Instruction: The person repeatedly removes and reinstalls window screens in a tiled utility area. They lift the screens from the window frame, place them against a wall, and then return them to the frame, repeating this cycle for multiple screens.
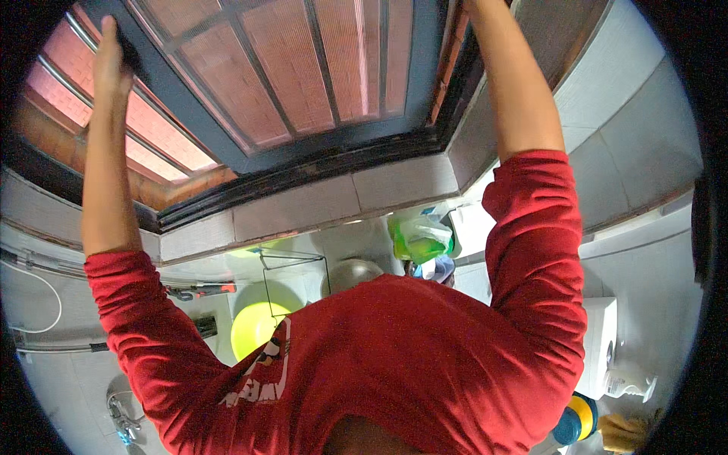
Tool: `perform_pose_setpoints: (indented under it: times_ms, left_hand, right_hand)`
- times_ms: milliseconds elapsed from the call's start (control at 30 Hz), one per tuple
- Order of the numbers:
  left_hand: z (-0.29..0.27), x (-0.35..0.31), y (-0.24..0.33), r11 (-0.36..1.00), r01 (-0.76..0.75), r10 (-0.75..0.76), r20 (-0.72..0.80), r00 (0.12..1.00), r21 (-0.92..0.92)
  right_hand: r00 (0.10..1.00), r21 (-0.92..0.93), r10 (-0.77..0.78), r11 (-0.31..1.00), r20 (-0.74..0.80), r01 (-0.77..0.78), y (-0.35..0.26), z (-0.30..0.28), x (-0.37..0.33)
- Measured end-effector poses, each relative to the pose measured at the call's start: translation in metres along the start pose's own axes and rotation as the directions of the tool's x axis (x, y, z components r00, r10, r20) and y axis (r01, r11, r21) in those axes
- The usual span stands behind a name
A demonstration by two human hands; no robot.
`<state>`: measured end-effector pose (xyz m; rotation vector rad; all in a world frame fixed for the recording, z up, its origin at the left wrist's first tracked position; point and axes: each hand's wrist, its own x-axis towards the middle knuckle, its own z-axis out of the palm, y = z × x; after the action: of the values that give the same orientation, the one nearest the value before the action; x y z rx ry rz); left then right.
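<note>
A dark-framed window screen panel [284, 76] with fine mesh and vertical bars stands in the window opening, tilted in the view. My left hand [112, 68] is raised at the panel's left frame edge, one digit pointing up along it and the others mostly hidden; it appears to grip that edge. My right forearm [519, 83] reaches up past the panel's right side, and the hand itself is beyond the upper edge of the picture. Beneath the panel runs a dark window track [303, 182].
Metal bars [64, 80] cross the opening at left, with a brick wall outside. Below the tiled sill [296, 208] are a yellow-green basin [254, 331], a wire rack [296, 260] and a green-and-white plastic bag [421, 236]. A white box-shaped fixture [599, 345] and a clear bottle [629, 383] stand at right.
</note>
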<state>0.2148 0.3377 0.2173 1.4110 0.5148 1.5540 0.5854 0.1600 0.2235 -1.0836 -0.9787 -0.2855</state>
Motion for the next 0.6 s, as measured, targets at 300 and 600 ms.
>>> perform_pose_setpoints:
  times_ms: [300, 600]
  left_hand:
    - [0.004, -0.013, -0.036, 0.997, -0.045, 0.047, -0.03, 0.998, 0.057]
    - [-0.002, -0.009, -0.06, 1.0, -0.007, 0.007, 0.016, 1.0, 0.009]
  right_hand:
    - [0.992, 0.056, -0.12, 0.991, -0.035, 0.122, 0.043, 0.006, -0.022]
    - [0.998, 0.018, -0.055, 0.998, -0.038, 0.055, 0.058, 0.006, -0.028]
